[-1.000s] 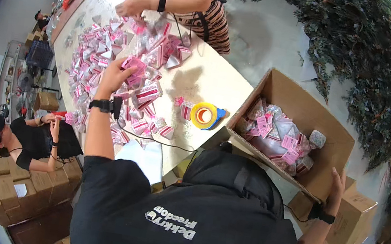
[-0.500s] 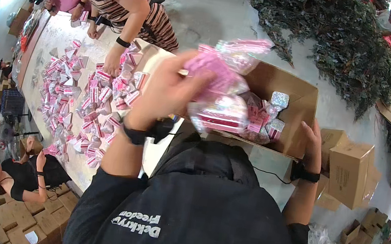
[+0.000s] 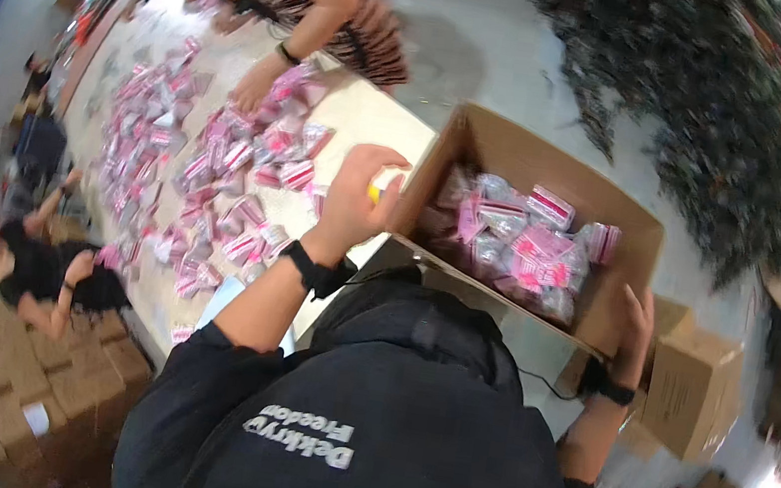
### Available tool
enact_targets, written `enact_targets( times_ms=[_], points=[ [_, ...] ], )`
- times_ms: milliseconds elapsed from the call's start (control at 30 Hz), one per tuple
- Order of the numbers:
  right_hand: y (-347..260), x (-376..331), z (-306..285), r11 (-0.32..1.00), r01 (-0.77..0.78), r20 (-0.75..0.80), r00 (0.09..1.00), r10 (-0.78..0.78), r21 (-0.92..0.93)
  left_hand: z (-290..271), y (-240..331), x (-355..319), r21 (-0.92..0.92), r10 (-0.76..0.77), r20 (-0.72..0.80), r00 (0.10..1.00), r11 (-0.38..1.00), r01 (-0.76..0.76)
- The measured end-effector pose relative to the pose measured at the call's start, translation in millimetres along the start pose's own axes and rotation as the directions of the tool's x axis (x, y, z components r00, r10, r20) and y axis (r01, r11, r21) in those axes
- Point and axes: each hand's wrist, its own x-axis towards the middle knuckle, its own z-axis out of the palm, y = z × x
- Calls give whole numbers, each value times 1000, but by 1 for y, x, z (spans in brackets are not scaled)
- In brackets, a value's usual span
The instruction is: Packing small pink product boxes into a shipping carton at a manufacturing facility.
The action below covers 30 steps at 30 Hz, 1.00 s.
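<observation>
An open cardboard box stands in front of me. Inside lie several small clear packets with pink and white labels. Beside the box's left wall is my left hand, fingers curved and thumb apart, with no packet in it. A small yellow thing shows between its thumb and fingers; whether the hand touches it I cannot tell. My right hand grips the box's right wall, thumb up, its other fingers mostly hidden.
A pale table to the left bears many similar packets. A co-worker's hand reaches into them; another person sits at far left. Green artificial branches heap up behind. Cartons stand at right.
My left hand has let go of the pink-labelled packets, which now lie in the box, and has moved to the box's left side. My right hand stays at the right wall. The view has turned.
</observation>
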Motion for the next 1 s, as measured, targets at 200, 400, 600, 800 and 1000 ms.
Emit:
enact_targets(
  times_ms=[200,400,600,800,1000],
  points=[
    [5,11,-19,998,-56,53,997,56,0,-38,-221,-140,409,-498,-233,835,729,548],
    [8,13,-26,986,-87,-59,995,79,-144,-55,-279,-146,434,-718,-328,614,463,773],
    [-16,-1,12,988,-91,-119,990,76,-122,-74,-347,-80,361,-549,-202,811,728,583],
    [0,5,1,972,9,-139,989,-43,-235,-88,-356,-78,400,-673,100,733,701,590],
    [2,2,15,999,-3,-121,993,-3,-52,-98,-366,-127,263,-808,148,570,588,765]
  ],
)
